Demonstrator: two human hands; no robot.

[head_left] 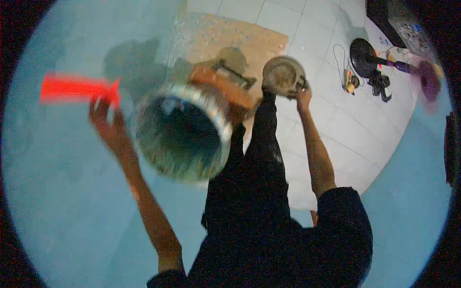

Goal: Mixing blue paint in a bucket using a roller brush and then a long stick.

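Observation:
My left hand (108,115) holds a bright red, elongated object (72,88) by its right end; motion blurs both. My right hand (302,96) grips the edge of a round greyish metal piece, like a lid (283,72). Between my hands, a large open cylindrical container (182,170) with a pale, stained rim and dark inside sits in front of an orange-brown object (230,96) with a dark bar on top. My dark-trousered legs appear below and beside them.
A speckled tan board (240,31) lies on white tiles (345,144) beside a blue-green surface (57,182). At the right are a black round base with a pole (362,55), a blurred purple disc (427,79), a small yellowish device with a cord (350,81), black items and a dark box (398,24).

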